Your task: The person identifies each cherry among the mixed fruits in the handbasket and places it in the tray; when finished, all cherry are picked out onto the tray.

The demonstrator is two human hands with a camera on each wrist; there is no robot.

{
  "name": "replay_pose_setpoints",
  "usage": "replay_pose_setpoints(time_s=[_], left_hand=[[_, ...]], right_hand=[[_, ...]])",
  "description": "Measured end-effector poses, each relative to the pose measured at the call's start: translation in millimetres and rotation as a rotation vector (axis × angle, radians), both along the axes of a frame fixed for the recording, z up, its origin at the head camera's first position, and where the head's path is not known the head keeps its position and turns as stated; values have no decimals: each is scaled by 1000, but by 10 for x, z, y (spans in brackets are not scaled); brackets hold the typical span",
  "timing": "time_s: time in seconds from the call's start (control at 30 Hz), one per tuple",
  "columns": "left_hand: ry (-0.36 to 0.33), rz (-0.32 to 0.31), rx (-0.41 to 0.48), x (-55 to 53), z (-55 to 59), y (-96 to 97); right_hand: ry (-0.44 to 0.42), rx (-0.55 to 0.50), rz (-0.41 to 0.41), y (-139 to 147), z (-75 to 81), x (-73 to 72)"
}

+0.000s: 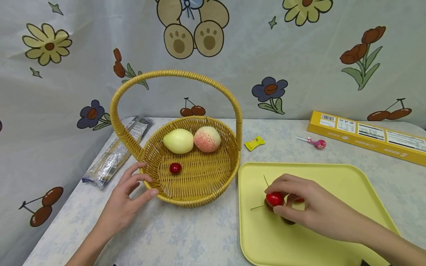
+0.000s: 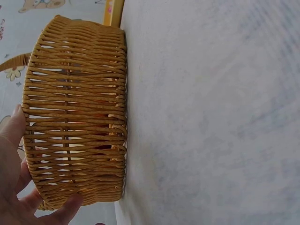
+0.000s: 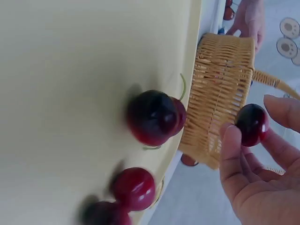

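Observation:
Between thumb and fingertips my right hand (image 1: 309, 203) pinches a dark red cherry (image 3: 252, 124), raised over the yellow tray (image 1: 332, 171). Several more cherries lie on that tray, among them a dark one (image 3: 149, 117) and a brighter red one (image 3: 134, 188); in the head view the hand partly hides them. At the left, my left hand (image 1: 124, 203) touches the rim of the wicker basket (image 1: 189, 201) with spread fingers, thumb at the front side. Inside the basket sit a pale green pear (image 1: 179, 141), a pink-speckled peach (image 1: 207, 139) and a single cherry (image 1: 175, 168).
A tall handle (image 1: 176, 73) arches over the basket. Left of it lies a clear plastic packet (image 1: 118, 153). Behind the tray are a yellow wrapped candy (image 1: 254, 143), a lollipop (image 1: 319, 144) and a long yellow box (image 1: 369, 136) near the patterned backdrop.

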State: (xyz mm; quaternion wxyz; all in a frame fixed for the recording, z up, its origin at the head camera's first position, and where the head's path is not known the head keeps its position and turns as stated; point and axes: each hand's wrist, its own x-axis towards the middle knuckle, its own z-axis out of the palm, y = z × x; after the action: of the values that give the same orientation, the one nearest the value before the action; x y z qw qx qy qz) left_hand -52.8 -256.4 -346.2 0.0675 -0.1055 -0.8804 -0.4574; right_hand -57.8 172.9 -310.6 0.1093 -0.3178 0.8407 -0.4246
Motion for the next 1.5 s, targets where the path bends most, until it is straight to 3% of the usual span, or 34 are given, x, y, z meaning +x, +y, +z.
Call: replay_pose_setpoints(time_s=[0.2,0.43,0.67,0.77,0.93,1.27,1.5], left_hand=[[4,4,-6,4,-3,1],[5,5,-7,4,0,4],[5,5,-1,5,-11,-5],[1,4,3,5,-15,-7],[-7,4,10,-1,-13,-4],[3,4,5,-1,-19,-7],[2,5,7,-3,-15,-5]], right_hand=[[31,48,-104,275,-161,108],[206,107,-149,501,-335,183],[134,313,-180,556,-394,192],[146,370,-194,557,-407,208],[222,379,-215,558,-450,230],[168,467,-258,572,-509,231],[191,477,-270,573,-524,246]])
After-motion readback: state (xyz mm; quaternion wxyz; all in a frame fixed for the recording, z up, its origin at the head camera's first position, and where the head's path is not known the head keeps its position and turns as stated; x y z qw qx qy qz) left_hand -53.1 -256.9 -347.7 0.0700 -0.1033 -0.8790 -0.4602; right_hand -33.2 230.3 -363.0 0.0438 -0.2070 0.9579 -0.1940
